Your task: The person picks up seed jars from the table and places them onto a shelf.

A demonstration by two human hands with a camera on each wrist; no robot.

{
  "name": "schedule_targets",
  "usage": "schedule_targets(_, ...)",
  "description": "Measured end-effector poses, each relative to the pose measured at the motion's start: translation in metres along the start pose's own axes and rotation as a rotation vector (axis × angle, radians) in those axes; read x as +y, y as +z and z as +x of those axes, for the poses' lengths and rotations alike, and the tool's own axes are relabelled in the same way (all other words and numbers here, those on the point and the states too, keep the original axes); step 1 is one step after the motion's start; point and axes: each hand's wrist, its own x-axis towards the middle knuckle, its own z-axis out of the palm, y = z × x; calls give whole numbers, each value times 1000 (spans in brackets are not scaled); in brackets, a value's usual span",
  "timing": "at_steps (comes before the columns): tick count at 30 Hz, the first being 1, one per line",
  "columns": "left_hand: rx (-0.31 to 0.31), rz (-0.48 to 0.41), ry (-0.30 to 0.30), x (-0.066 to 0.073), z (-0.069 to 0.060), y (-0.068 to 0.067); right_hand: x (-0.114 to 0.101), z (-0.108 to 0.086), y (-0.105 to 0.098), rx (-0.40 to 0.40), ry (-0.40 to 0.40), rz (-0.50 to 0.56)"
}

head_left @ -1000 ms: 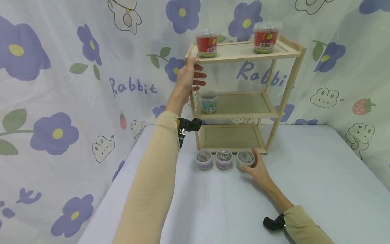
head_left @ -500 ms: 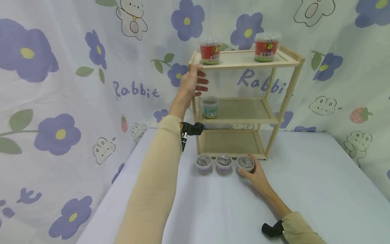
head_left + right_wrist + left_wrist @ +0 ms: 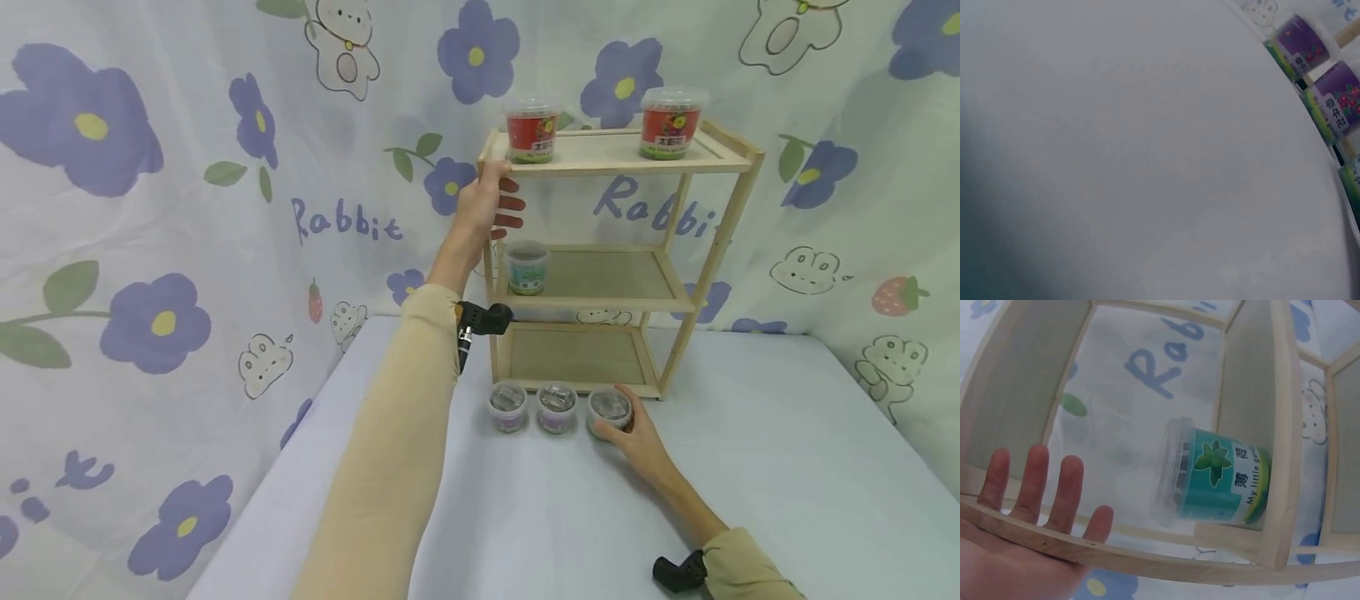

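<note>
My left hand (image 3: pixel 480 204) holds the wooden shelf rack (image 3: pixel 585 169) at its upper left corner. Its thumb is at the top edge, and the fingers (image 3: pixel 1066 494) reach past the post inside the frame. Below it, a clear-lidded tub with a teal mint label (image 3: pixel 1216 478) stands on the middle shelf. On the table, my right hand (image 3: pixel 637 437) grips the rightmost small tub (image 3: pixel 609 408) between thumb and fingers. To its left stand two tubs with purple labels (image 3: pixel 557 408) (image 3: pixel 1338 103). My right hand is out of sight in the right wrist view.
On the top shelf stand two red-labelled tubs, one at the left (image 3: pixel 532 133) and one at the right (image 3: pixel 670 125). A printed cloth (image 3: pixel 345 267) hangs behind and beside the white table (image 3: pixel 540 517).
The head view has shifted, so the rack and tubs appear lower and slightly to the right. Both hands keep their places on the rack and the rightmost tub.
</note>
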Motion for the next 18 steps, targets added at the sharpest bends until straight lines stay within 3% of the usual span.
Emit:
schedule_targets(11,-2,0,5,0,0,2,-10,3,-10,28,25,-108)
schedule_targets(18,3,4,0,0,0,0,-23,4,-18,-8,14,-64)
